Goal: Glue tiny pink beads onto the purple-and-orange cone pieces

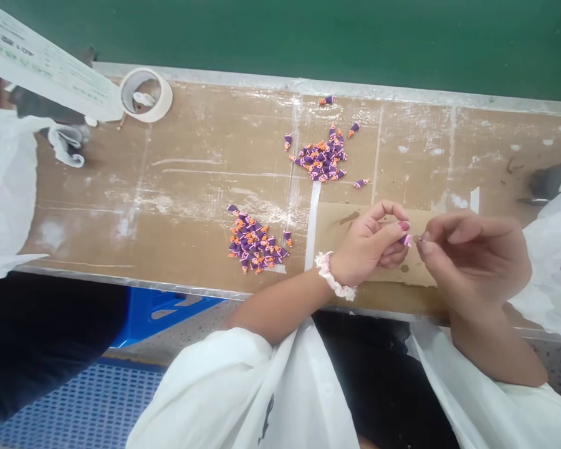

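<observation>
Between the thumb and fingers of my left hand [371, 240] is a small purple and pink figurine [406, 240]. A pink-white scrunchie [335, 274] circles that wrist. Just to the right, my right hand [472, 249] pinches with thumb and forefinger, close to the figurine; a tiny dark speck shows at its fingertips, too small to name. Both hands are above a brown cardboard piece [341, 231]. Similar purple, orange and pink figurines lie in one pile [255, 243] left of my left arm and in another pile [321, 159] farther back, with several loose ones around it.
A roll of white tape [161, 103] stands at the back left beside a printed white sheet [47, 62]. White plastic bags lie at the left [9, 193] and right [551, 280] ends. A blue stool [168, 312] is below the table's front edge. A dark object [551, 182] sits far right.
</observation>
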Tool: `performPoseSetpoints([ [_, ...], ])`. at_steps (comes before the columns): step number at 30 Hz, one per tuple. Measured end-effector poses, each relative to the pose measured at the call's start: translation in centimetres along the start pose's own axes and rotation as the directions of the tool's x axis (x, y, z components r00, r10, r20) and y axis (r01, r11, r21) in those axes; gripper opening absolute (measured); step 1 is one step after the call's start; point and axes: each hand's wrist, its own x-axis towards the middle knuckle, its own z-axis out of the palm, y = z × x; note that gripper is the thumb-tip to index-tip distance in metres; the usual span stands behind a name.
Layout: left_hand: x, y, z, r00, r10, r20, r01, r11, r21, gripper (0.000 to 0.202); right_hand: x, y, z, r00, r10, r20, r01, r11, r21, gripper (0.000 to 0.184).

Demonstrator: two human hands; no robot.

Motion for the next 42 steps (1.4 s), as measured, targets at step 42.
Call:
performPoseSetpoints([
  [42,0.9,2.5,-2.4,0.961,0.235,-0.144,-0.187,0.939,0.288,0.024,0.8,1.8,-0.7,0.98,-0.071,0.186,0.1,0.984,-0.15,0.027],
])
